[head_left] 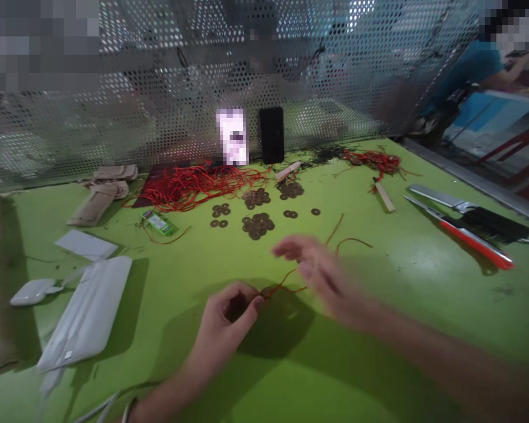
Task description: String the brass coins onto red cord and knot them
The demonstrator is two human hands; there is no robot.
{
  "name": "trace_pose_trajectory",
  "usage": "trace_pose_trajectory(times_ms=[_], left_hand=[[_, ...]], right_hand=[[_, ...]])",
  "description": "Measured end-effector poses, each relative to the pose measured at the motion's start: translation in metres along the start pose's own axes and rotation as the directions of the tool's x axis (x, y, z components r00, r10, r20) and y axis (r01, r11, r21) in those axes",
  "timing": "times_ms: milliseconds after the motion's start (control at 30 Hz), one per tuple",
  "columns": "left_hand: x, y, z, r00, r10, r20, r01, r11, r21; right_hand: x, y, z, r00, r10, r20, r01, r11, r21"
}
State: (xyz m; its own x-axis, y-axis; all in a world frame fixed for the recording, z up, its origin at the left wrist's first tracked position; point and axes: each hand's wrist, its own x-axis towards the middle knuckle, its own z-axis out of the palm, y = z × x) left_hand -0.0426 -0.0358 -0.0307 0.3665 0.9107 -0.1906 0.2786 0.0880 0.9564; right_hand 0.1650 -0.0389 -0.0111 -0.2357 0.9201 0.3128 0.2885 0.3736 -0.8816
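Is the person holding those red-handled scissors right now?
No: the scissors lie on the green table, apart from both hands; the left hand pinches a red string, and the right hand is a blur.

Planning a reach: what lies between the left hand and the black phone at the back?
Head view: between left hand and black phone lie two coin piles, then red cords.

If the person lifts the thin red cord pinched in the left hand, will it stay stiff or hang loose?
Probably floppy: the red cord curves loosely from the left hand across the green table. It looks very thin, so it is likely light. It should drag, not roll, if pushed.
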Motion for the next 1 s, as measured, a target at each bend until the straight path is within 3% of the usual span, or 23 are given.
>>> trace_pose_trajectory(times_ms=[67,133,333,467,600,800,1000], left_hand=[[0.0,0.001,0.0,1.0,-0.006,0.03,0.006,1.0,-0.018],[-0.001,0.0,0.0,0.999,-0.013,0.043,0.014,1.0,-0.021],[-0.001,-0.003,-0.003,0.997,0.0,0.072,-0.003,0.999,0.043],[0.0,0.0,-0.002,0.997,0.004,0.076,-0.007,0.999,0.045],[0.0,-0.001,-0.002,0.996,-0.008,0.092,0.005,0.999,0.035],[0.001,0.0,-0.002,0.995,0.012,0.094,-0.014,1.0,0.021],[0.001,0.002,-0.002,0.996,0.025,0.08,-0.022,0.999,-0.041]], right_hand=[[-0.009,-0.008,0.018,0.981,0.053,0.189,-0.035,0.995,-0.098],[-0.013,-0.007,0.026,0.96,0.073,0.27,-0.035,0.989,-0.145],[-0.007,0.0,0.019,0.933,0.124,0.339,-0.04,0.969,-0.242],[-0.004,0.002,0.012,0.904,0.073,0.421,0.05,0.96,-0.275],[-0.004,0.008,0.009,0.916,-0.019,0.402,0.14,0.951,-0.274],[-0.007,0.015,0.008,0.921,-0.051,0.386,0.169,0.945,-0.278],[-0.007,0.02,0.005,0.952,-0.125,0.279,0.189,0.958,-0.216]])
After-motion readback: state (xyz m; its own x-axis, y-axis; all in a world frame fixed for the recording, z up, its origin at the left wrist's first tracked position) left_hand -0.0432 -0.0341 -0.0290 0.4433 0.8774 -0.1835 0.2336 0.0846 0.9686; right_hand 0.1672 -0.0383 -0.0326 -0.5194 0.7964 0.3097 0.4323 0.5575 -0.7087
